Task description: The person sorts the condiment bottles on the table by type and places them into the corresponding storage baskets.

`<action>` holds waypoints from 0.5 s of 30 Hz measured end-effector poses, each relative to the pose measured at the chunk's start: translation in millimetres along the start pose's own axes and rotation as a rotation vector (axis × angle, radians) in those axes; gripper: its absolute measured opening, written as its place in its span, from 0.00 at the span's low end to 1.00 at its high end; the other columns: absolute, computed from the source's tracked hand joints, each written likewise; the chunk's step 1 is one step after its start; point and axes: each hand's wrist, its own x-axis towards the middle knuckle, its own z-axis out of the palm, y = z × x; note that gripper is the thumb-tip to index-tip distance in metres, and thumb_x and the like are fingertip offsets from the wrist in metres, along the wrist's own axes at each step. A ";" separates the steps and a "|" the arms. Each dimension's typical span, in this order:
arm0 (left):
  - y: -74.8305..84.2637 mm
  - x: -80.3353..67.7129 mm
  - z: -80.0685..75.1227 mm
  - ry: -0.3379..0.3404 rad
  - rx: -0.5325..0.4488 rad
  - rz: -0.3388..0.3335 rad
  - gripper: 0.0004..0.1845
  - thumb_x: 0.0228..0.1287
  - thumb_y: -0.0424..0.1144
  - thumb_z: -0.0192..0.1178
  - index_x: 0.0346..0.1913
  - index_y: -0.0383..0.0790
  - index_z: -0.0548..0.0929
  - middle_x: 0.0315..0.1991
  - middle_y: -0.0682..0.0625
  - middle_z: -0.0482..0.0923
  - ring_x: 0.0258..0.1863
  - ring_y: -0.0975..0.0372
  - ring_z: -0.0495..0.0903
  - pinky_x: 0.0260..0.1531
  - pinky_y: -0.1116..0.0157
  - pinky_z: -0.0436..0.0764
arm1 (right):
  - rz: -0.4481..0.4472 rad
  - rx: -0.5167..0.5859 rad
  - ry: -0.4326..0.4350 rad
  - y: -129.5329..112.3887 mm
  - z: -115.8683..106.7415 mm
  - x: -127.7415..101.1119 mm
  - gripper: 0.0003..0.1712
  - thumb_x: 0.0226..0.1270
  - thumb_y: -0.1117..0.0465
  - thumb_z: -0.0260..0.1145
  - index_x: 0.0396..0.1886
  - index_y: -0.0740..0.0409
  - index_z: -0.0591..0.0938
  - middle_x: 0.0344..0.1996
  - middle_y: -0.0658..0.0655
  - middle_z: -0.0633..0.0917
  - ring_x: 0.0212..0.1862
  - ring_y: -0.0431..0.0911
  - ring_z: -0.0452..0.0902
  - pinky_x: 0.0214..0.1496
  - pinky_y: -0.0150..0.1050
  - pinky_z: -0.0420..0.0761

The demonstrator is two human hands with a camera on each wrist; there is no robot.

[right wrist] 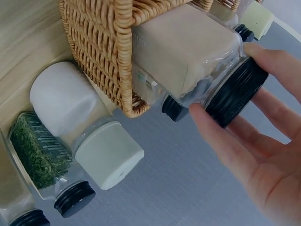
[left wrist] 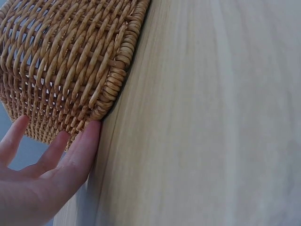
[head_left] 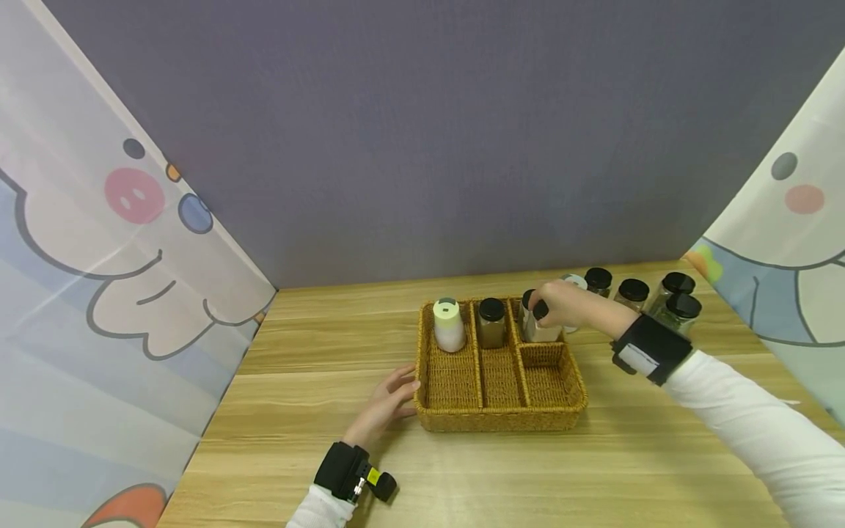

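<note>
Jar: in the back right compartment of the woven basket, beside a black-lidded neighbour; its base is hidden, so we cannot tell whether it touches the floor.
Right hand: we have thumb and fingers clamped on the black lid; we would do best to hold the jar parallel to the walls, clear of its neighbour.
Left hand: our fingers are spread apart, tips against the basket's left side; light, even pressure should stop it sliding.
Weave: coarse, knobbly golden strands, a thick corded rim; we expect edges to catch on it.
Jar body: clear, boxy, round-shouldered, filled with pale powder; we cannot tell glass from plastic.
Lid edge: finely ridged, which should help our grip.
Outside, right: a rounded white bottle with a pale green cap, and a squarish jar of dried green herbs.
</note>
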 end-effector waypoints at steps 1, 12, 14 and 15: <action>0.0 -0.1 0.0 -0.001 -0.002 0.002 0.34 0.59 0.46 0.56 0.65 0.37 0.57 0.62 0.33 0.56 0.55 0.47 0.66 0.45 0.56 0.76 | 0.001 -0.001 -0.001 -0.3 0.8 0.2 0.16 0.48 0.67 0.66 0.40 0.68 0.79 0.39 0.64 0.80 0.37 0.52 0.77 0.30 0.37 0.77; -0.4 0.4 1.3 0.027 0.017 0.004 0.34 0.59 0.46 0.56 0.65 0.35 0.57 0.61 0.34 0.57 0.55 0.47 0.66 0.45 0.57 0.77 | 0.008 0.008 0.000 2.2 9.5 3.2 0.16 0.48 0.67 0.66 0.40 0.68 0.80 0.38 0.64 0.80 0.33 0.49 0.76 0.26 0.33 0.73; -0.1 0.0 1.9 0.033 0.024 0.008 0.34 0.59 0.46 0.56 0.64 0.35 0.57 0.61 0.33 0.58 0.55 0.47 0.67 0.44 0.57 0.77 | 0.012 0.012 -0.004 2.2 10.5 3.6 0.16 0.48 0.67 0.66 0.40 0.68 0.80 0.39 0.64 0.80 0.32 0.47 0.75 0.25 0.32 0.71; -0.1 0.0 1.9 0.034 0.023 0.005 0.34 0.59 0.46 0.56 0.64 0.35 0.58 0.61 0.34 0.58 0.55 0.47 0.67 0.44 0.58 0.77 | 0.013 0.012 -0.006 2.3 11.0 3.7 0.16 0.48 0.67 0.66 0.40 0.68 0.80 0.39 0.64 0.80 0.31 0.47 0.75 0.24 0.32 0.70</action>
